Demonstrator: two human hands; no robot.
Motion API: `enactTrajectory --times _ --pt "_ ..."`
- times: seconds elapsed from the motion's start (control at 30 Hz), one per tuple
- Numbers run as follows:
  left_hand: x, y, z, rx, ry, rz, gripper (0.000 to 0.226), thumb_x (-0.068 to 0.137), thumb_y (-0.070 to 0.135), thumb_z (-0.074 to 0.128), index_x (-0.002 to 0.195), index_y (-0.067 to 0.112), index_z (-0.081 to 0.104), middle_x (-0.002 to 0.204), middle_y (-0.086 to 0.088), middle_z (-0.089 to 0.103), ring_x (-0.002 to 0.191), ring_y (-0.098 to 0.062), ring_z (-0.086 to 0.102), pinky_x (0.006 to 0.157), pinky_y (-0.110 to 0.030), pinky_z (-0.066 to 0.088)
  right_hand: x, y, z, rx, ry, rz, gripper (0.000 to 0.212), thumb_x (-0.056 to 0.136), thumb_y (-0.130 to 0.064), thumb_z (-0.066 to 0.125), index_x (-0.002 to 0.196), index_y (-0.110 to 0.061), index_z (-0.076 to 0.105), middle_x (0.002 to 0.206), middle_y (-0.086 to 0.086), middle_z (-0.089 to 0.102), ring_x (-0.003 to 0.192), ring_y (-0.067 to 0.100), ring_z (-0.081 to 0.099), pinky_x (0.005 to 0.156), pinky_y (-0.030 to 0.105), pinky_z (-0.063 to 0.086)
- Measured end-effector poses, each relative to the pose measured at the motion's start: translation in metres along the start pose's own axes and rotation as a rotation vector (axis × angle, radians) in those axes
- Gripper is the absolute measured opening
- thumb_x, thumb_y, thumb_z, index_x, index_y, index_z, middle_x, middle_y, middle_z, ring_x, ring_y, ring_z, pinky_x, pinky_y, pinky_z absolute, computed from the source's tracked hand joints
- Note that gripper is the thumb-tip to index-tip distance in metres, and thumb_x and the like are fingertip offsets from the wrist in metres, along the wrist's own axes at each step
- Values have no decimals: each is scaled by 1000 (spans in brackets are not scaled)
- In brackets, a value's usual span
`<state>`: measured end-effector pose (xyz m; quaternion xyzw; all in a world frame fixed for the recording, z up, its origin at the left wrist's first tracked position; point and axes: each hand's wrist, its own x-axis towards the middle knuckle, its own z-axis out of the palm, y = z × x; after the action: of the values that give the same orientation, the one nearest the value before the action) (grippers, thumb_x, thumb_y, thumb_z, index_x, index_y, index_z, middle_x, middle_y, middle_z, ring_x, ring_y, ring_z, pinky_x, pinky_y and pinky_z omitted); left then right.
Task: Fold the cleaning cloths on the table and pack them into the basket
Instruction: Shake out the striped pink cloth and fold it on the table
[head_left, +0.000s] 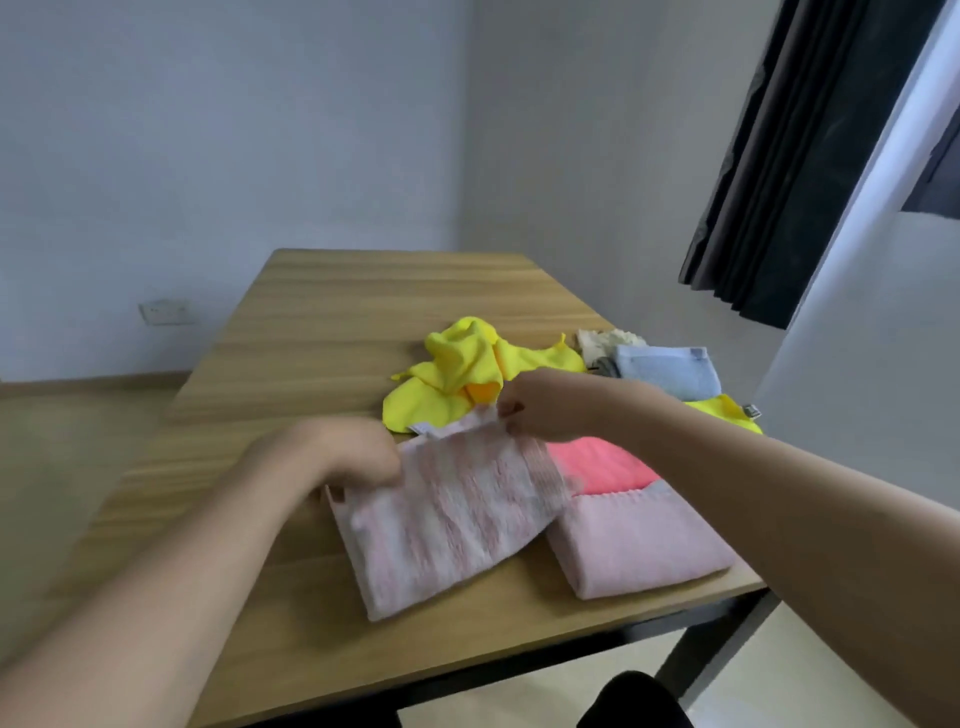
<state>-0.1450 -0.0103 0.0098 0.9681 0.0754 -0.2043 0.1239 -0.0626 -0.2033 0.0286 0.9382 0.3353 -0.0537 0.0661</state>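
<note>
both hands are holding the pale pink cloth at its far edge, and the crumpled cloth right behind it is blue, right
Not quite. The head view shows the left hand and right hand gripping the pale pink cloth, but the crumpled cloth right behind it is yellow, not blue.

On the table (322, 312), the held cloth (447, 514) lies left of a folded stack (639, 540) (crumpled cloths (457, 369) behind).

Single head-worn wide-angle view, looking forward and down across a wooden table (322, 332), both forearms reaching in from the near edge, close to the tabletop, slightly tilted, perhaps motion-blurred, no second view to overlap
</note>
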Motion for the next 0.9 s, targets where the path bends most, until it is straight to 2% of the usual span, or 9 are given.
enactTrajectory --times 0.03,0.1,0.2,0.33,0.53,0.67,0.73,0.83,0.9 --pt "10 -5 0 31 74 -13 30 93 19 44 108 3 64 101 -18 66 84 -33 67 41 -18 39 11 -1 1 10 51 0 25 92 -18 50 109 -8 64 107 12 66 100 30 60 77 32 45" --pt "32 -19 5 45 195 -43 33 92 21 42 108 2 64 116 -20 63 106 -32 62 58 -20 43 33 -3 6 23 116 -12 21 91 -16 49 106 -9 63 105 9 66 101 28 60 76 31 47" --pt "58 -37 18 19 307 -109 46 84 35 38 111 7 64 127 -18 58 116 -36 54 90 -35 47 65 -4 23 12 162 -25 16 90 -16 47 98 -13 61 103 5 64 102 26 58 78 34 48" --pt "74 -48 39 18 342 -186 46 87 37 37 119 11 58 133 -17 48 122 -39 45 99 -40 42 94 -6 58 -3 173 -17 19 89 -19 49 103 -18 62 108 4 63 104 28 57 75 32 43" --pt "78 -58 50 -253 440 -82 11 89 24 45 97 17 42 108 -9 55 90 -30 48 69 -34 36 107 -5 84 24 225 -87 15 89 -18 48 100 -16 58 107 5 60 106 29 55 85 37 41" --pt "82 -69 54 -411 464 75 17 91 22 48 105 28 43 86 1 49 78 -25 49 63 -33 36 102 -10 85 -20 246 -37 25 89 -22 50 114 -20 54 117 2 54 113 27 50 91 37 33" --pt "87 -72 55 -454 464 125 20 88 15 48 97 32 50 81 4 50 73 -19 50 62 -31 38 91 -20 86 -57 307 22 33 86 -23 55 119 -21 50 119 3 49 112 29 46 97 41 27" --pt "91 -78 54 -488 487 197 35 79 -2 44 78 30 59 94 1 50 82 -18 52 69 -29 39 58 -51 90 125 529 -75 25 79 -23 61 102 -12 58 100 9 51 95 28 47 85 40 33" --pt "91 -81 54 -502 480 238 41 76 -9 43 72 30 57 101 1 44 83 -16 47 70 -28 35 28 -79 95 321 538 -164 16 82 -25 58 89 -11 57 89 7 52 86 26 48 76 39 39"
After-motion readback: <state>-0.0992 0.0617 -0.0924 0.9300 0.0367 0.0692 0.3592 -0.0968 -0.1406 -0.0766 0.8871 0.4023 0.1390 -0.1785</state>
